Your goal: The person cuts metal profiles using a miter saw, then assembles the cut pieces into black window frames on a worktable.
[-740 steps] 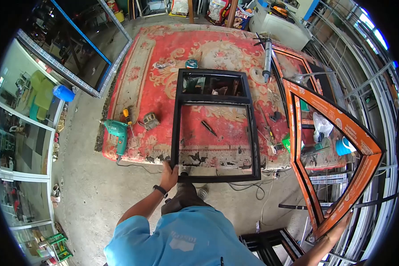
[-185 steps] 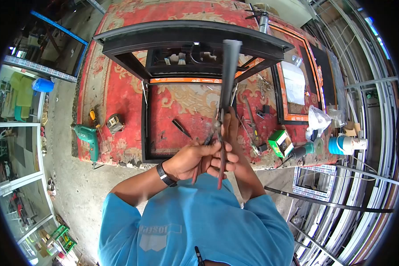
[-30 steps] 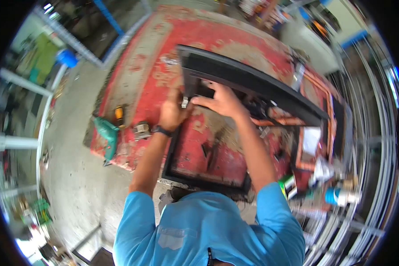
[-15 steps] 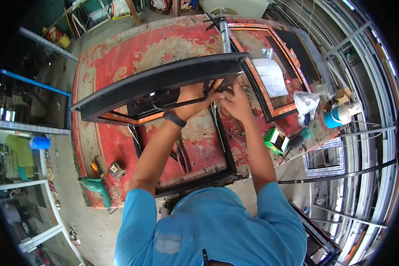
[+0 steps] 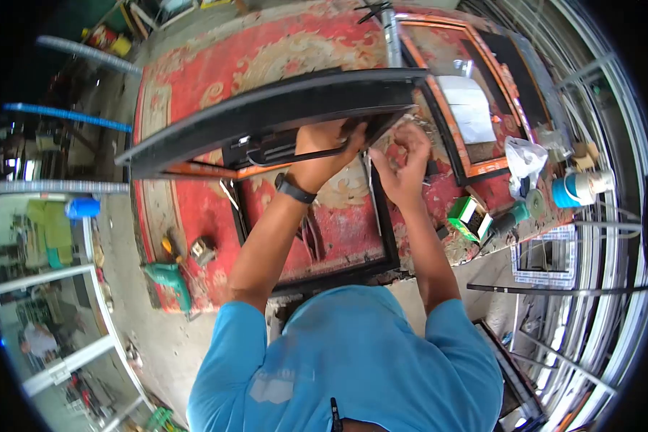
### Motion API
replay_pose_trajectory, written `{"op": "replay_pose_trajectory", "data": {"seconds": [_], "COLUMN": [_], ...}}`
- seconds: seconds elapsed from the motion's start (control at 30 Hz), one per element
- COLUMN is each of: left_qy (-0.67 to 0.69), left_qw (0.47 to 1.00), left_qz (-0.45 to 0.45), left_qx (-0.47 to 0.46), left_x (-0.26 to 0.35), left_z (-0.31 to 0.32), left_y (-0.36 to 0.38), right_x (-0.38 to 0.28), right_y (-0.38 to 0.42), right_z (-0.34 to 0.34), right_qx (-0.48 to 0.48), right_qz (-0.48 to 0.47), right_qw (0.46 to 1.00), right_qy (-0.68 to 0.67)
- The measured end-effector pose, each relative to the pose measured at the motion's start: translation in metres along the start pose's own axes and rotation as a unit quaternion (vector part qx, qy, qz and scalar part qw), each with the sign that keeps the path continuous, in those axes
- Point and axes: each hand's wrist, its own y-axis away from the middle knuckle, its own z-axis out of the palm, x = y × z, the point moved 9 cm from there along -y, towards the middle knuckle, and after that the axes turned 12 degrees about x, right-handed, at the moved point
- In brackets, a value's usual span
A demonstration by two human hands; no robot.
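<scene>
A black window sash with orange inner edges stands tilted above the table. My left hand reaches up at its right end, fingers closed on the frame and partly hidden in its shadow. A black window handle on the sash crosses in front of that hand. Just right of the sash's end is my right hand, its fingers bent but apart, slightly blurred, with nothing visible in them. Beneath, a second black frame lies on the red patterned cloth, with pliers inside it.
An orange-and-black frame carrying white paper lies at the right. Near the right edge are a green box, a power tool, a plastic bag and a blue-white tape roll. A green drill and tape measure sit left.
My right hand has come away from the sash's right end and its fingers have spread. My left hand stays at the sash. The whole view has shifted slightly.
</scene>
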Motion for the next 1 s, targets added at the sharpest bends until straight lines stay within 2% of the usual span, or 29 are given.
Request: {"op": "replay_pose_trajectory", "data": {"seconds": [0.03, 0.13, 0.17, 0.27, 0.3, 0.4, 0.5, 0.6, 0.63, 0.7, 0.73, 0.77, 0.9, 0.93, 1.0], "left_qy": [0.024, -0.014, -0.007, 0.065, 0.098, -0.02, -0.095, -0.075, -0.034, 0.052, 0.067, 0.058, -0.034, -0.058, -0.078], "left_qw": [0.999, 0.999, 0.999, 0.997, 0.994, 0.991, 0.981, 0.985, 0.979, 0.98, 0.984, 0.989, 0.997, 0.996, 0.995], "left_qz": [0.01, 0.036, 0.03, -0.007, -0.011, 0.121, 0.044, 0.104, 0.063, 0.073, 0.066, 0.064, 0.063, 0.062, 0.067], "left_qx": [0.025, -0.012, -0.022, -0.04, -0.046, -0.061, -0.163, -0.116, -0.193, -0.176, -0.152, -0.119, -0.01, 0.003, 0.019], "left_x": [0.002, 0.001, -0.005, -0.016, -0.014, 0.002, -0.013, 0.004, 0.003, -0.008, -0.005, -0.002, -0.002, -0.004, -0.002], "left_z": [0.001, 0.006, 0.01, 0.019, 0.019, 0.011, 0.028, 0.018, 0.024, 0.029, 0.032, 0.028, -0.002, -0.01, -0.002], "left_y": [0.002, 0.0, 0.0, -0.002, -0.004, -0.006, 0.0, -0.008, -0.009, 0.008, 0.012, 0.012, 0.019, 0.017, 0.019], "right_x": [-0.007, -0.008, -0.014, -0.01, -0.013, -0.009, -0.005, -0.005, -0.003, -0.004, 0.015, 0.029, 0.065, 0.044, 0.019], "right_y": [0.01, 0.021, 0.014, -0.001, -0.003, -0.007, -0.013, -0.019, -0.019, -0.011, -0.001, 0.0, -0.002, -0.014, -0.018], "right_z": [0.0, 0.012, 0.013, 0.022, 0.026, 0.025, 0.019, 0.018, 0.015, 0.007, -0.006, -0.007, -0.007, 0.01, 0.018], "right_qx": [-0.009, -0.067, -0.066, -0.031, -0.047, -0.034, -0.07, -0.062, -0.054, -0.051, -0.018, -0.005, 0.001, -0.02, -0.028], "right_qz": [-0.016, 0.051, 0.013, -0.016, 0.037, 0.041, 0.058, -0.012, -0.025, -0.053, -0.132, -0.156, -0.221, -0.104, -0.172], "right_qw": [1.0, 0.996, 0.998, 0.999, 0.998, 0.998, 0.994, 0.996, 0.99, 0.97, 0.929, 0.916, 0.924, 0.961, 0.949], "right_qy": [-0.02, -0.027, 0.01, 0.016, 0.021, -0.014, 0.053, 0.062, 0.128, 0.23, 0.347, 0.37, 0.313, 0.256, 0.261]}}
